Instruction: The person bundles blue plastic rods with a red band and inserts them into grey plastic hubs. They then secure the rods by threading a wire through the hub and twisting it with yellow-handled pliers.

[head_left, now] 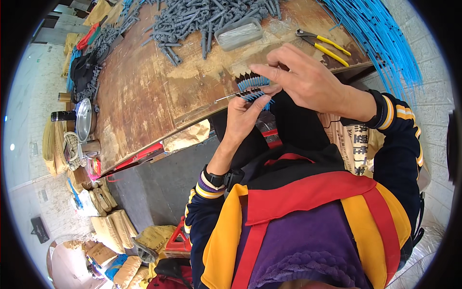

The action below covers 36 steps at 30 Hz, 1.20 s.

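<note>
Partly hidden, black-tipped blue pieces (253, 83) sit in the left hand (243, 117)

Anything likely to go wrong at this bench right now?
1. The row of small blue pieces in the left hand is near the front edge of the table; a loosened grip might drop some toward the lap.
2. A thin rod sticks out beside the left hand and might snag or poke something.
3. The yellow-handled pliers lie near the table's right edge, beyond the right hand; a bump might knock them off.
</note>
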Tool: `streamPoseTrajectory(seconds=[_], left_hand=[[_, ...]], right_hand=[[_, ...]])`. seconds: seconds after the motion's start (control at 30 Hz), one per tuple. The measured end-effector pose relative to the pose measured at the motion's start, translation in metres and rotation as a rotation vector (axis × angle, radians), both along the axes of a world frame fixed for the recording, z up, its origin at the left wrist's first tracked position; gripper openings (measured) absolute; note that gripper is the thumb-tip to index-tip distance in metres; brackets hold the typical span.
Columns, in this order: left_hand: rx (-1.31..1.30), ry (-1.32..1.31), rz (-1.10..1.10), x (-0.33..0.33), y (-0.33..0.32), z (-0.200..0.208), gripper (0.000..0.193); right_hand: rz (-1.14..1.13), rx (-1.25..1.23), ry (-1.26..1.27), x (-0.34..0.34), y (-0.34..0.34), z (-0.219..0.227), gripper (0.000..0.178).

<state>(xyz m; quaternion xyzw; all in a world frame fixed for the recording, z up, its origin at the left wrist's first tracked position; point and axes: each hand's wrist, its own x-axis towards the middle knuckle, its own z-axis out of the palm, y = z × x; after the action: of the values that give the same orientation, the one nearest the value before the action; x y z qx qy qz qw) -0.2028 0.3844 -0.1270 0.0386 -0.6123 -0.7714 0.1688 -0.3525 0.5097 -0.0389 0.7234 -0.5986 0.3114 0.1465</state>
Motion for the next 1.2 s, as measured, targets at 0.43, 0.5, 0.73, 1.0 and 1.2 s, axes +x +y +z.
streamPoseTrajectory(seconds=[0.43, 0.5, 0.73, 1.0, 1.2], left_hand=[[-0.005, 0.014, -0.024, -0.0004, 0.0003, -0.0007, 0.023], [-0.003, 0.009, -0.023, -0.0010, 0.0010, -0.0029, 0.023], [-0.013, 0.006, 0.000, -0.0013, 0.0032, 0.0032, 0.023], [-0.003, 0.016, 0.011, -0.0008, 0.0038, -0.0012, 0.023], [-0.001, 0.014, -0.001, 0.0001, 0.0017, -0.0022, 0.023]], right_hand=[[-0.007, 0.038, -0.113, -0.0030, -0.0011, -0.0044, 0.049], [-0.015, 0.027, -0.098, -0.0009, -0.0010, -0.0043, 0.049], [-0.044, 0.030, -0.041, -0.0009, 0.0035, 0.0004, 0.051], [-0.075, 0.013, 0.015, 0.0039, 0.0046, 0.0012, 0.051], [-0.019, -0.025, 0.022, 0.0004, -0.0006, -0.0013, 0.048]])
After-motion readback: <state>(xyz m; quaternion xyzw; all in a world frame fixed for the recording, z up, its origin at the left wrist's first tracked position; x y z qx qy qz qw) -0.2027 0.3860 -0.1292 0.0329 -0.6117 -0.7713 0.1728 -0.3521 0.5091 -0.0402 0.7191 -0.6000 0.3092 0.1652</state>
